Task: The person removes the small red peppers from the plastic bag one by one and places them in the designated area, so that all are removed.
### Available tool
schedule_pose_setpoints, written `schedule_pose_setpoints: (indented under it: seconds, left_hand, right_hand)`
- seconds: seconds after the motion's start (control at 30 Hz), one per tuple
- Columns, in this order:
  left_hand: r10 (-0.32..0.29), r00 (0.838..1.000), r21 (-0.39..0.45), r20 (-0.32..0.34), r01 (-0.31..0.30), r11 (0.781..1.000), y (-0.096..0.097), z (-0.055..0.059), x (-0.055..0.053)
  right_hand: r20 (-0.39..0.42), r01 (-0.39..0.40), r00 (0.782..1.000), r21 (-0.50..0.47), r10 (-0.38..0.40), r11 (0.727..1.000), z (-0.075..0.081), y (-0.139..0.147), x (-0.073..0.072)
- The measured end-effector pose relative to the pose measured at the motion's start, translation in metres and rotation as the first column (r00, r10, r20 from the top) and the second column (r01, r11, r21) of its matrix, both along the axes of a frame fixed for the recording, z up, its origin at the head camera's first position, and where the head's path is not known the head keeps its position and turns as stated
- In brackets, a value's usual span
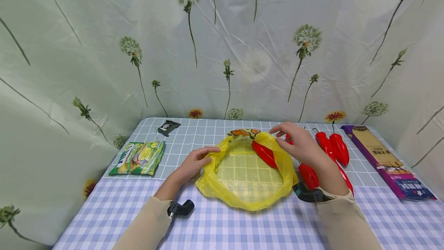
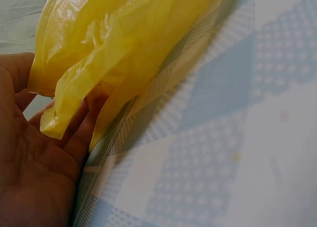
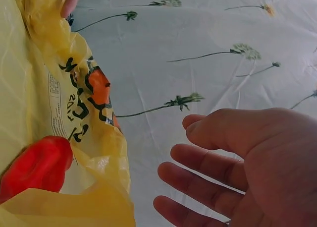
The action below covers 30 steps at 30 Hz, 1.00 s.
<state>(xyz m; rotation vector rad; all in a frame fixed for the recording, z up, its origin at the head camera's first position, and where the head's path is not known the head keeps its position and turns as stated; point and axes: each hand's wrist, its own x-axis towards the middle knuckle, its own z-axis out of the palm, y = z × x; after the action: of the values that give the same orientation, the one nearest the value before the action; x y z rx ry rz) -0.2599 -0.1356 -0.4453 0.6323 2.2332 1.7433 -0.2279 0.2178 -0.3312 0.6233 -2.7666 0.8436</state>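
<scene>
A yellow plastic bag (image 1: 248,202) lies with its mouth spread wide in the middle of the table, and one red pepper (image 1: 264,153) is inside it. At the bag's left rim, my left hand (image 1: 190,165) holds the film between thumb and fingers; folds of the bag cover part of the fingers in the left wrist view. My right hand (image 1: 301,144) hovers by the right rim, fingers parted and holding nothing. In the right wrist view, a gap separates its fingertips (image 3: 168,172) from the bag. More red peppers (image 1: 339,149) lie beside and beyond the right forearm, partly hidden by it.
On the left lies a green and yellow snack packet (image 1: 140,158), with a small black packet (image 1: 169,127) farther back. A long purple package (image 1: 385,161) rests along the table's right side. A flower-patterned curtain (image 1: 222,49) hangs around the table's back and sides.
</scene>
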Motion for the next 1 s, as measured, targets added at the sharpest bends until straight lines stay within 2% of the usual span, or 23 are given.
schedule_pose_setpoints:
  seconds: [0.2,0.37,0.47,0.6,1.0]
  left_hand:
    - [0.002,1.0,-0.002,-0.005,-0.002,1.0,0.0,0.0,0.0]
    - [0.002,1.0,0.005,-0.003,-0.002,1.0,0.0,-0.001,-0.001]
    - [0.002,1.0,0.008,-0.004,-0.002,1.0,0.0,-0.001,-0.001]
    - [0.0,1.0,0.005,-0.006,0.0,1.0,0.0,-0.001,0.0]
    - [0.006,1.0,0.0,-0.006,-0.006,1.0,0.0,0.0,0.0]
  right_hand:
    - [0.03,-0.052,0.998,-0.038,0.053,0.998,-0.004,-0.006,-0.001]
    - [0.098,-0.119,0.987,-0.083,0.127,0.989,-0.01,-0.014,-0.004]
    - [0.143,-0.134,0.979,-0.1,0.147,0.986,-0.015,-0.018,-0.005]
    - [0.177,-0.133,0.973,-0.095,0.148,0.987,-0.022,-0.02,-0.007]
    - [0.182,-0.116,0.975,-0.061,0.125,0.991,-0.033,-0.024,-0.012]
